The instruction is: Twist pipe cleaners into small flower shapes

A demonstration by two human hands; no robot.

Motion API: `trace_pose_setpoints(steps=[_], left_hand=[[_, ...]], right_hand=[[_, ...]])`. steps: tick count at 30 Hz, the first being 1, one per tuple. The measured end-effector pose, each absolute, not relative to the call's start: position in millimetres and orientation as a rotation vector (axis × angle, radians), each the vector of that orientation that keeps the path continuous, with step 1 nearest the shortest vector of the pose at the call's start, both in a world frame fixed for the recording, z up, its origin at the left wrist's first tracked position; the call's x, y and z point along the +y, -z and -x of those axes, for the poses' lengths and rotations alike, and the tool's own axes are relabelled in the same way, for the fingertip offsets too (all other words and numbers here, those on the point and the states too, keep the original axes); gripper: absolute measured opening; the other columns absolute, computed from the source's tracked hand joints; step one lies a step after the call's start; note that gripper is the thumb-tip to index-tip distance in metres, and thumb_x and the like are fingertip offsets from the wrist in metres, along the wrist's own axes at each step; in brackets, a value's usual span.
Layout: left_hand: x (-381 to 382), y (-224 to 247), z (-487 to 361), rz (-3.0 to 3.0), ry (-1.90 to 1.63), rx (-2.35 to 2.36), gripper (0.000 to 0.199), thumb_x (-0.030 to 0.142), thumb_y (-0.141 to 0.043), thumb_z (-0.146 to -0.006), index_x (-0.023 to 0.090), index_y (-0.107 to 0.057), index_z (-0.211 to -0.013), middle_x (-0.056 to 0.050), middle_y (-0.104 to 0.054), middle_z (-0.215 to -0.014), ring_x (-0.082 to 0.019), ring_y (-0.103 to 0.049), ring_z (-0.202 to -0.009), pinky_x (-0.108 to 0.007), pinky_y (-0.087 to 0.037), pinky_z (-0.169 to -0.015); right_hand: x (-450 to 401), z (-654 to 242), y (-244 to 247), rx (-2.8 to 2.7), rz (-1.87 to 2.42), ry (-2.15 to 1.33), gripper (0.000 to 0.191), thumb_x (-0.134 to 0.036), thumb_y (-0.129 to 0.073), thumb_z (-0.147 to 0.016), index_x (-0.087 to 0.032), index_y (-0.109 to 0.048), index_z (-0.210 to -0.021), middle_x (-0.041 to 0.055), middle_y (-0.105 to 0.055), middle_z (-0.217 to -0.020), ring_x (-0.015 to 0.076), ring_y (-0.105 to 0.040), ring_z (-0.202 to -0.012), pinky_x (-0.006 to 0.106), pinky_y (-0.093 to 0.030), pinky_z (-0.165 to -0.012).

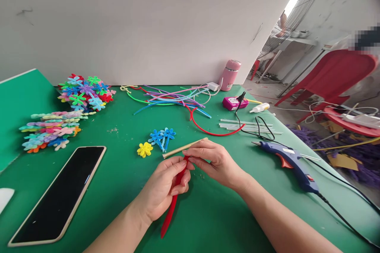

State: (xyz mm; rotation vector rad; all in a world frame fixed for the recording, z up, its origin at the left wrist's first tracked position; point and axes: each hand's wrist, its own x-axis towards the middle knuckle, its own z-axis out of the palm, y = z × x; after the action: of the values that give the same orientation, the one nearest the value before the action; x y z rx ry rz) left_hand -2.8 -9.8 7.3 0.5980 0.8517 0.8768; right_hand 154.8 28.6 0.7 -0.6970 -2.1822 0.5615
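A: Entry for the held piece?

B: Red strip (168, 217), long and narrow, one solid bright colour, tapered to a point at the lower end. Slants down and leftward between both hands, near the front of the green tabletop (124, 178). Too small in view for a reading of surface grain.

A: Hold?

B: Left hand (166, 184): fingers clamped about the upper part, thumb laid along it. Right hand (216, 158): thumb and forefinger pinched together on the top end.

A: Items just beyond?

B: Beige stick (175, 150), straight and slim, just past the fingers. Yellow flower (145, 150), fuzzy, with rounded, looped petals. Blue flowers (160, 137), fuzzy too, on short stems.

A: Farther back?

B: Red stem (213, 134), thin, bent in a wide curve. Loose stems (166, 97) in purple, pink, green and blue, crossed in a tangle. Flower heap (84, 93), plush and many-coloured.

A: To the right?

B: Glue sticks (230, 125), translucent, slender, laid roughly parallel. Glue gun (286, 158), blue hard shell, orange trigger, tapered nozzle, black cord.
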Motion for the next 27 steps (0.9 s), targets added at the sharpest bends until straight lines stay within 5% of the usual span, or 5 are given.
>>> trace_pose_setpoints(steps=[19,27], left_hand=[[-10,-9,13,-0.751,-0.625,0.625,0.025,0.023,-0.046,-0.08,0.012,-0.056,-0.06,0.006,-0.036,-0.037,-0.004,-0.026,-0.034,-0.025,-0.015,-0.044],[-16,-14,7,-0.938,-0.493,0.78,0.024,0.033,-0.052,-0.075,0.013,-0.056,-0.063,0.005,-0.036,-0.042,-0.006,-0.026,-0.04,-0.023,-0.012,-0.04]], right_hand=[[15,-167,-51,-2.785,0.623,0.123,0.022,-0.017,-0.039,-0.087,-0.018,-0.059,-0.093,0.0053,-0.06,-0.08,0.0143,-0.047,-0.072,0.028,-0.032,-0.064],[5,-175,-51,-2.955,0.527,0.161,0.021,-0.017,-0.039,-0.084,-0.017,-0.05,-0.065,0.0018,-0.051,-0.059,0.013,-0.038,-0.056,0.029,-0.019,-0.051]])
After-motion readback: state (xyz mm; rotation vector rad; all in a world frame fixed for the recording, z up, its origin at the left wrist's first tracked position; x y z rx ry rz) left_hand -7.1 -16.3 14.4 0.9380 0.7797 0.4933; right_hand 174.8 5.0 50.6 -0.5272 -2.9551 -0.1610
